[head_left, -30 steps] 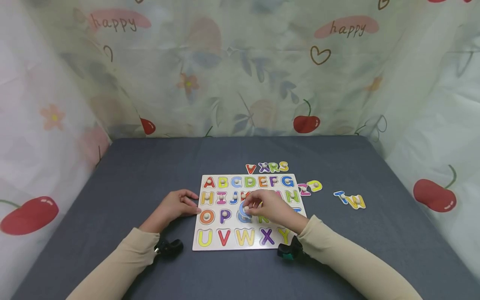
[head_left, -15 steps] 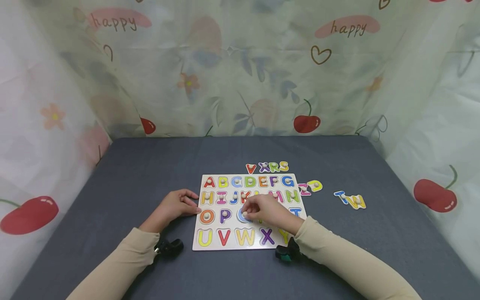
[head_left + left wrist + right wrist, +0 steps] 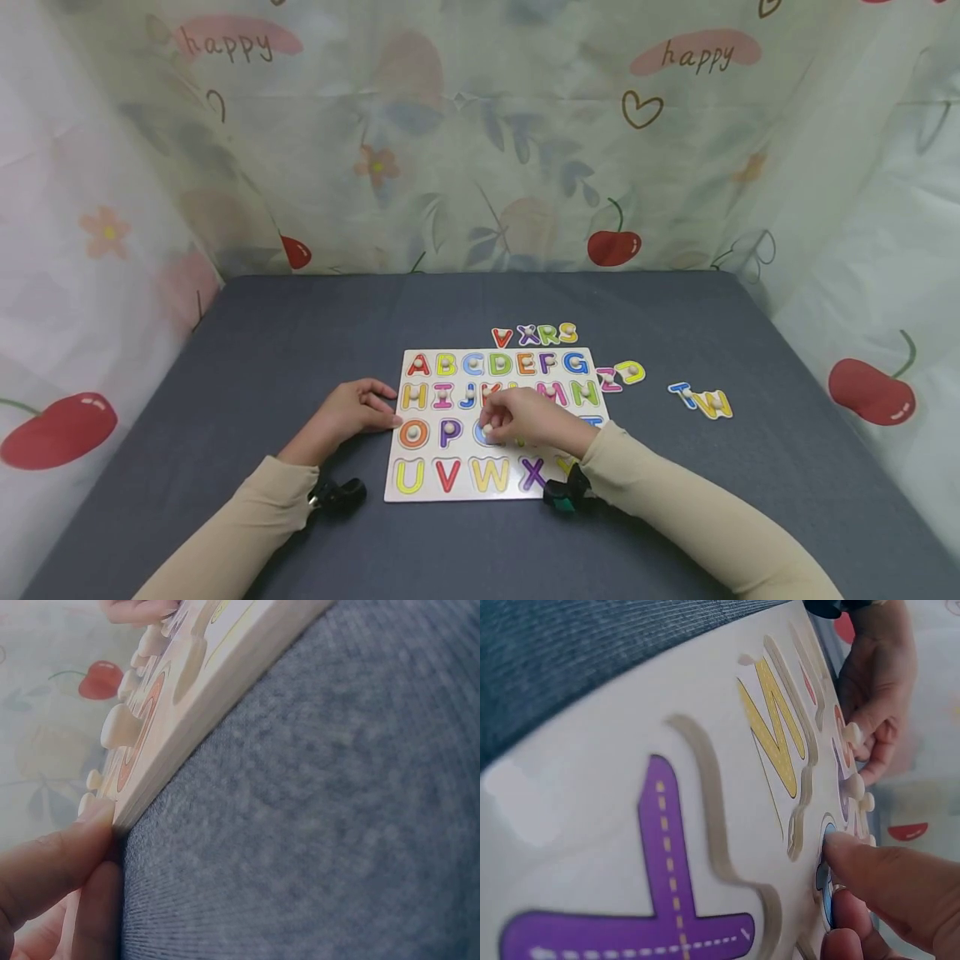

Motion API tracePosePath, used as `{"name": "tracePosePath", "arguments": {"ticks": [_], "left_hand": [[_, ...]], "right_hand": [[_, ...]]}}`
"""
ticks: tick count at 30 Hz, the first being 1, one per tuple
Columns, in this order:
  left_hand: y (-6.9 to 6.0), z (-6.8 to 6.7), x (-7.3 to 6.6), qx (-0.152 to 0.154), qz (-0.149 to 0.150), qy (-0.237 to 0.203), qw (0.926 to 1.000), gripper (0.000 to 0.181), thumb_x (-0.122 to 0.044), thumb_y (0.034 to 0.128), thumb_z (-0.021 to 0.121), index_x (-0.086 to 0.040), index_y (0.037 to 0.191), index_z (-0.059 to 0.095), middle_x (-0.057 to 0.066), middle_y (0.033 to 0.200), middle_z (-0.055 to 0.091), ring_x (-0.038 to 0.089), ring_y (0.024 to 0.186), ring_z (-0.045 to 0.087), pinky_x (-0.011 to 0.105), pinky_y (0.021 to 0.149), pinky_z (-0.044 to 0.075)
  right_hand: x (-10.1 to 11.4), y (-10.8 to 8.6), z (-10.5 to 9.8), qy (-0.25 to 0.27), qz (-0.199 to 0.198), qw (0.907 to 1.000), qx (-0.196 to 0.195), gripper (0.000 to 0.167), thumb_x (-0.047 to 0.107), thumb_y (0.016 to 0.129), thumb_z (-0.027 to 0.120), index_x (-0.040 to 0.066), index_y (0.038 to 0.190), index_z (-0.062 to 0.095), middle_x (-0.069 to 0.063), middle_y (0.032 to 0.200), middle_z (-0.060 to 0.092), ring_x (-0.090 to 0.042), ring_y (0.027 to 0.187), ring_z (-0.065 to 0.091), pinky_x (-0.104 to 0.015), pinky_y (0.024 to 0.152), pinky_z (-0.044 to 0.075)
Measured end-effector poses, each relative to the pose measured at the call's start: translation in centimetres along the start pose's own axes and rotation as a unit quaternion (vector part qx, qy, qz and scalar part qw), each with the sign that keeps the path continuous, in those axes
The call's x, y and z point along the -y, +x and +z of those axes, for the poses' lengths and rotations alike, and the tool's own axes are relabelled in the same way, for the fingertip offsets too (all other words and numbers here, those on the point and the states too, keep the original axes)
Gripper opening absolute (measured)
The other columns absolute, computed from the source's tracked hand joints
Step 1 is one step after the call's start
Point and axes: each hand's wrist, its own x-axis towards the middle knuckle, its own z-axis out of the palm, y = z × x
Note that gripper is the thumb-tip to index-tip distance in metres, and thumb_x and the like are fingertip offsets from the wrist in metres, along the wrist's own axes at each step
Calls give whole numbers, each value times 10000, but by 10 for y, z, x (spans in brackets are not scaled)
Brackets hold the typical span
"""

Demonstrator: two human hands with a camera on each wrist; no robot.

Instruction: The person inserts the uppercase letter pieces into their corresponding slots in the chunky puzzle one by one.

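My head view has the right hand fingers pinching the knob of the blue Q piece, at its slot right of P on the puzzle board. Left hand: fingers relaxed, apart, touching board's left edge. Only right wrist shows groove depth and dashed purple X print. Left wrist adds woven desk texture.
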Motion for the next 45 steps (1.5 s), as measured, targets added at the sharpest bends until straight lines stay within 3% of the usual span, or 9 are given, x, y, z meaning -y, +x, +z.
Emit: {"name": "tracePosePath", "arguments": {"ticks": [5, 11, 22, 28, 34, 40, 45], "left_hand": [[-1, 1, 1, 5, 37, -25, 10000, 492, -98, 734, 841, 3, 1149, 597, 38, 783, 673, 105, 690, 631, 242, 634, 513], [-1, 1, 0, 13, 18, -5, 10000, 491, -109, 737, 841, -1, 1150, 599, 42, 792, 679, 111, 695, 629, 248, 633, 511], [1, 1, -1, 40, -20, -3, 10000, 487, -82, 728, 842, 6, 1142, 602, 45, 768, 666, 106, 677, 630, 238, 626, 511], [1, 0, -1, 56, -21, 43, 10000, 491, -102, 736, 841, 0, 1151, 599, 36, 780, 673, 107, 686, 626, 241, 632, 507], [0, -2, -1, 78, 4, 58, 10000, 499, -111, 741, 838, 5, 1160, 593, 23, 777, 678, 100, 688, 625, 241, 634, 507], [0, -2, -1, 108, 27, 44, 9999, 503, -107, 738, 840, 10, 1159, 591, 31, 774, 676, 101, 688, 630, 239, 632, 507], [1, -1, 0, 110, 55, 26, 9999, 502, -99, 736, 839, 15, 1156, 589, 28, 768, 671, 98, 681, 625, 240, 628, 506]], "right_hand": [[-1, 0, -2, 93, 34, 9999, 69, 136, 126, 816, 768, 172, 897, 669, 36, 769, 588, -108, 709, 520, -246, 659, 418], [-6, -12, -14, 621, 0, 9980, -146, 231, 161, 806, 789, 134, 1000, 667, -2, 927, 625, -131, 772, 582, -279, 701, 476], [-34, -62, -71, 635, 279, 9905, -1184, 320, 180, 845, 757, 43, 1111, 644, -74, 1004, 635, -196, 863, 583, -295, 721, 498], [-53, -97, -99, 802, 669, 9764, -1891, 373, 211, 868, 736, 31, 1170, 614, -130, 1087, 622, -216, 884, 585, -269, 727, 508], [-68, -119, -117, 703, 944, 9644, -2369, 386, 285, 917, 676, 60, 1215, 579, -155, 1185, 609, -93, 893, 601, -271, 773, 521], [-81, -117, -124, 634, 1112, 9567, -2613, 473, 383, 917, 655, 78, 1262, 550, -137, 1236, 584, -52, 926, 576, -308, 806, 512], [-86, -92, -125, 938, 990, 9555, -2614, 517, 377, 917, 658, 86, 1320, 513, -134, 1286, 555, -189, 1065, 593, -358, 871, 488]]}}
